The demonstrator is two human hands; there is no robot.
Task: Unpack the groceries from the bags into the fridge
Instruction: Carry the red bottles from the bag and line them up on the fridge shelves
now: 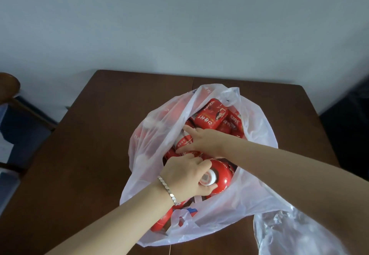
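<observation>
A translucent white plastic bag (249, 191) lies open on a dark wooden table (95, 155). It holds several red drink bottles and red cartons (209, 117) with white print. My left hand (183, 177), with a silver bracelet on the wrist, is closed around the white-capped neck of a red bottle (219, 177) near the bag's mouth. My right hand (201, 139) reaches deeper into the bag, fingers spread over another red bottle (184, 142); whether it grips it is unclear. The lower parts of the items are hidden by the plastic.
A second crumpled clear bag (295, 232) lies at the table's near right. A wooden chair with blue padding (22, 119) stands left of the table. A pale wall (179, 25) rises behind, and something dark (351, 127) sits at the right edge.
</observation>
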